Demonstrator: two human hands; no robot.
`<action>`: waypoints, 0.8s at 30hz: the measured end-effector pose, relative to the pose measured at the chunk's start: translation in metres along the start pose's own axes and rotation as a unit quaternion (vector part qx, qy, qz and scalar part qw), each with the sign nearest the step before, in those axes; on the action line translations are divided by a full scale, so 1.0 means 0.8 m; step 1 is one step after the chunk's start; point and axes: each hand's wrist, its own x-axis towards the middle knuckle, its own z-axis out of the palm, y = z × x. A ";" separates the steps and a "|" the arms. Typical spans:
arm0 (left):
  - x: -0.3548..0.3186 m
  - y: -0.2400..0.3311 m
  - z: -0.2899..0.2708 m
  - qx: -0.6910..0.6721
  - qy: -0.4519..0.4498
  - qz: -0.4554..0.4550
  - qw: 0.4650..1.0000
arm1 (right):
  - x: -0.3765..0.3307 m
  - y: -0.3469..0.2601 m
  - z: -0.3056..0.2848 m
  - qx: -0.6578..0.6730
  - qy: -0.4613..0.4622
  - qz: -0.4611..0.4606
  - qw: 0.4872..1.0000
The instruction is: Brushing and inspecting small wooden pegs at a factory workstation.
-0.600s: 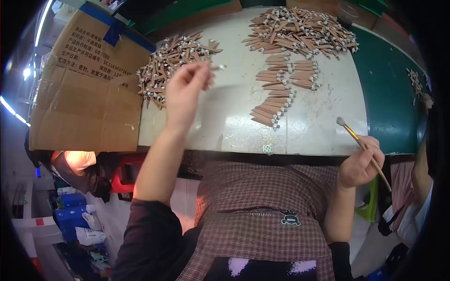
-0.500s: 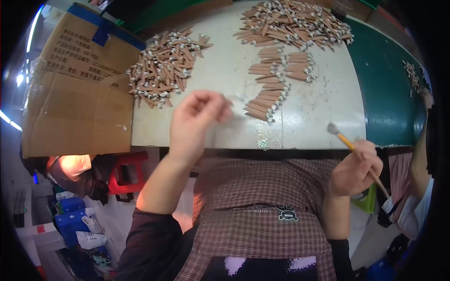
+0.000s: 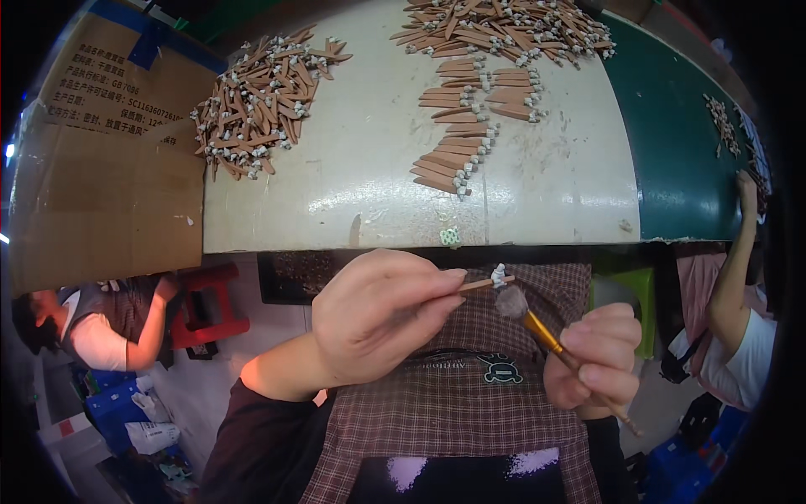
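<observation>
My left hand [image 3: 378,319] is closed in a pinch on a small brown stick [image 3: 476,286] with a white figure at its tip, held in front of my apron, just off the table's near edge. My right hand [image 3: 594,357] grips a brush [image 3: 544,332] with a yellow ferrule. Its grey, fluffy bristles are right beside the white figure; whether they touch it I cannot tell. On the white table, more such brown sticks with white tips lie in short rows [image 3: 453,160], a left pile [image 3: 264,109] and a larger far pile [image 3: 520,34].
A tall cardboard box [image 3: 109,193] stands at the table's left end. To the right is a green surface [image 3: 680,160], where another person's arm [image 3: 729,290] reaches toward more small pieces. A second person [image 3: 117,332] sits at the left by a red stool [image 3: 210,311].
My left hand has come back from over the table toward my apron, now with a stick in its fingers. The brush has moved left and down to the stick's tip.
</observation>
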 end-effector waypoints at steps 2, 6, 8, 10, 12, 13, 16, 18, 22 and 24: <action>0.001 0.001 -0.001 0.006 0.000 -0.005 1.000 | 0.000 -0.006 -0.007 -0.020 -0.033 -0.003 0.999; 0.000 0.003 0.003 0.014 0.016 -0.003 1.000 | 0.000 -0.010 -0.003 -0.042 -0.031 -0.010 0.999; 0.001 0.004 0.003 0.010 0.010 -0.002 1.000 | -0.002 -0.010 0.000 -0.052 -0.008 -0.017 0.998; 0.000 0.005 0.000 0.009 0.004 -0.003 1.000 | 0.000 -0.007 -0.005 -0.049 -0.041 -0.024 0.998; -0.002 0.005 -0.002 0.010 -0.012 -0.005 1.000 | -0.001 -0.005 -0.006 -0.047 -0.074 -0.031 0.996; -0.001 0.004 -0.002 0.010 -0.012 -0.005 1.000 | -0.004 -0.005 -0.005 -0.051 -0.074 -0.025 0.996; 0.002 0.001 -0.001 0.015 0.001 0.005 1.000 | -0.006 -0.011 -0.006 -0.054 -0.052 -0.017 0.997; 0.000 -0.001 -0.001 0.005 0.005 0.005 1.000 | -0.003 -0.013 -0.005 -0.052 -0.030 -0.014 0.998; -0.001 0.003 -0.003 0.003 -0.009 0.003 1.000 | 0.000 -0.002 -0.001 -0.053 -0.043 -0.047 0.997; -0.001 0.002 -0.002 0.005 -0.006 0.001 1.000 | -0.001 0.001 -0.005 -0.037 -0.096 -0.037 0.994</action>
